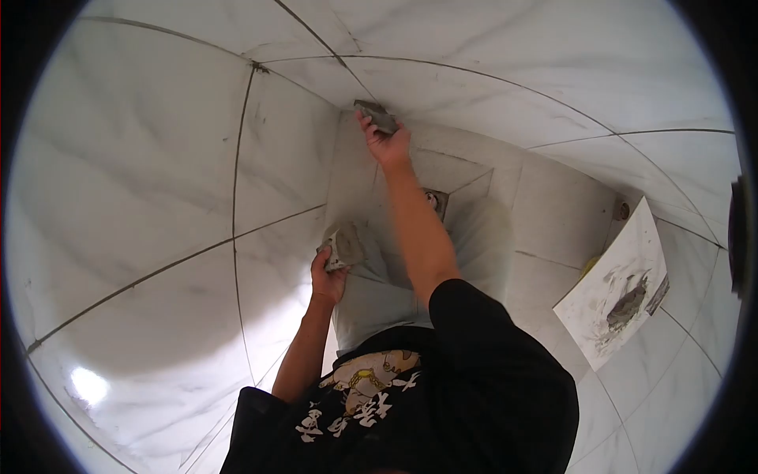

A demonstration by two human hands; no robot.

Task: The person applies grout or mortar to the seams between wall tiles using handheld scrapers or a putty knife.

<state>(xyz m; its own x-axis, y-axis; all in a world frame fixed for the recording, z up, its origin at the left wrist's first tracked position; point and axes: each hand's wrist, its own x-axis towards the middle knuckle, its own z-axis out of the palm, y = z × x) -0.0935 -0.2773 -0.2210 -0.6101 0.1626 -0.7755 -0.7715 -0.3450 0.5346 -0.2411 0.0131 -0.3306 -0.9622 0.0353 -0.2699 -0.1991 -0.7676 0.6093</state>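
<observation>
My right hand (pixel 387 144) is stretched far forward, fingers closed round a flat grey scraper-like piece (pixel 377 117). That piece sits right at a dark joint low on the marbled wall tile (pixel 442 87), close to the corner. Nearer my body, over my legs, my left hand (pixel 328 278) grips a small squarish board (pixel 345 246) coated with grey grout. Its fingers wrap the left and lower edge. Dark joint lines (pixel 234 182) run between the wall tiles on the left.
A square floor drain (pixel 436 202) lies between my legs. To the right, a white tile piece (pixel 608 276) carries a heap of dark grey grout (pixel 628 306). Behind it a round pipe opening (pixel 622 210) shows at the wall's foot. Walls stand close on the left and ahead.
</observation>
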